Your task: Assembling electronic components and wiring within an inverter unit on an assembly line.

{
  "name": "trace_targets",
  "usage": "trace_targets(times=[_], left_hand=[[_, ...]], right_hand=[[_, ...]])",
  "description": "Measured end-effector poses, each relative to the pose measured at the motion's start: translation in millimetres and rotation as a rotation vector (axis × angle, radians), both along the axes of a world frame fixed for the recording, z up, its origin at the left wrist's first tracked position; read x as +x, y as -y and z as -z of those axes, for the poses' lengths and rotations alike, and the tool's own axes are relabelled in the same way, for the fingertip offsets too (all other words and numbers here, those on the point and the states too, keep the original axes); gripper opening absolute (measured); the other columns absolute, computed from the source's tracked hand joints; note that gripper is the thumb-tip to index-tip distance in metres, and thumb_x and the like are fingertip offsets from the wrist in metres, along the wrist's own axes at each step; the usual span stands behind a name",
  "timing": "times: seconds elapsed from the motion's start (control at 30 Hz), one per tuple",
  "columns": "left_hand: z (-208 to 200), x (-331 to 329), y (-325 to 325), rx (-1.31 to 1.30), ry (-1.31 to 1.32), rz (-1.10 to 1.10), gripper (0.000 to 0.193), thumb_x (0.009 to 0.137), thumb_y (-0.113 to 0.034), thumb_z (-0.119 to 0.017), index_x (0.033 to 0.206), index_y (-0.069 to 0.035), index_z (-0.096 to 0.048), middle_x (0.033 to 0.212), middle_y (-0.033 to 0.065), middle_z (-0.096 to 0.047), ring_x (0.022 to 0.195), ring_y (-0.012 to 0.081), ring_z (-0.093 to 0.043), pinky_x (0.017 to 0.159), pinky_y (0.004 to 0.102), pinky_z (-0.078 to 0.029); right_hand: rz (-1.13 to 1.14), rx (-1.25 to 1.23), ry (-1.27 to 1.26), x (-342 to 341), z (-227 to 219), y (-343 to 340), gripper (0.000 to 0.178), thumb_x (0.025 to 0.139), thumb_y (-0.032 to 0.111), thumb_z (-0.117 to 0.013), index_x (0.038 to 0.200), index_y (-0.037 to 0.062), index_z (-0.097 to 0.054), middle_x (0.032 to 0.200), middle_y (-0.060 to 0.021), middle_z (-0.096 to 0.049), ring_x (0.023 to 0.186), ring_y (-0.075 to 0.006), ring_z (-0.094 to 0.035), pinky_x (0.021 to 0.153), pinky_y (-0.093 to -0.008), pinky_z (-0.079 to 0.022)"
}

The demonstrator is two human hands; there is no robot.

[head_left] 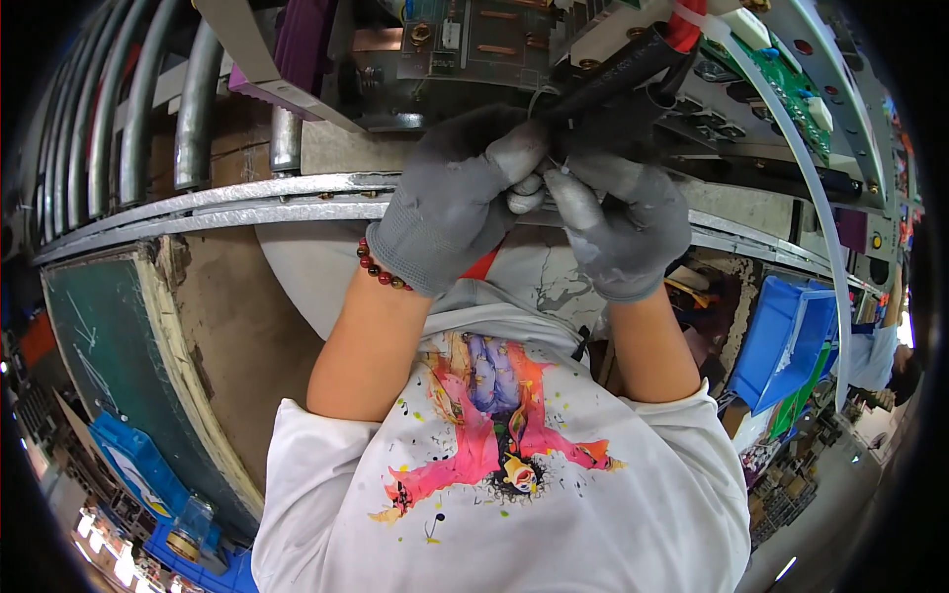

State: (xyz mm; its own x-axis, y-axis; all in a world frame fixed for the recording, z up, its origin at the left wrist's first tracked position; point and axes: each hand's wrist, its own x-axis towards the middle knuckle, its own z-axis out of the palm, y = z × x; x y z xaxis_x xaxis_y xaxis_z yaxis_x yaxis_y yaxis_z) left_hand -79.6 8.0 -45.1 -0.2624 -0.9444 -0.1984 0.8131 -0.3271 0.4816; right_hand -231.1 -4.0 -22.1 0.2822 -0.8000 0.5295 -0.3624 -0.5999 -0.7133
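Observation:
My left hand (460,193) and my right hand (623,212), both in grey work gloves, meet at the near edge of an open electrical unit (465,74). Their thumbs and fingers are closed in a pinch, tip to tip. Between them shows a thin, pale cable tie (564,169), mostly hidden by the gloves. Just above the fingers runs a thick black cable (608,79) with a red section (684,28) at its upper end. A long whitish plastic strip (806,163) is fastened near the red part and curves down past my right hand.
A roller conveyor (193,114) lies at the left, with a metal rail (247,198) along its near side. Green circuit boards (796,94) sit in the unit's right part. A blue bin (786,341) stands at lower right; another person (875,356) is beyond it.

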Motion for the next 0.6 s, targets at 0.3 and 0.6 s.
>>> trace_targets(times=[0.3,0.6], left_hand=[[-4.0,-3.9,-5.1,0.081,0.013,-0.086,0.026,0.085,-0.003,-0.057,0.11,0.004,-0.056,0.095,0.0093,-0.061,0.08,0.0171,-0.06,0.074,0.0301,-0.051],[-12.7,-5.7,-12.9,-0.047,0.319,-0.113,0.015,0.085,-0.009,-0.061,0.094,0.003,-0.065,0.086,0.0057,-0.066,0.077,0.0099,-0.058,0.07,0.0264,-0.048]], right_hand=[[0.012,-0.191,-0.263,-5.9,-5.2,1.0,0.016,0.07,0.003,-0.076,0.084,0.0036,-0.068,0.075,-0.0112,-0.066,0.06,-0.0223,-0.063,0.055,-0.0306,-0.049],[0.161,-0.326,-0.3,0.0,6.7,-9.4,0.021,0.072,0.005,-0.069,0.092,0.0073,-0.064,0.078,-0.0105,-0.061,0.068,-0.0293,-0.059,0.059,-0.0369,-0.047]])
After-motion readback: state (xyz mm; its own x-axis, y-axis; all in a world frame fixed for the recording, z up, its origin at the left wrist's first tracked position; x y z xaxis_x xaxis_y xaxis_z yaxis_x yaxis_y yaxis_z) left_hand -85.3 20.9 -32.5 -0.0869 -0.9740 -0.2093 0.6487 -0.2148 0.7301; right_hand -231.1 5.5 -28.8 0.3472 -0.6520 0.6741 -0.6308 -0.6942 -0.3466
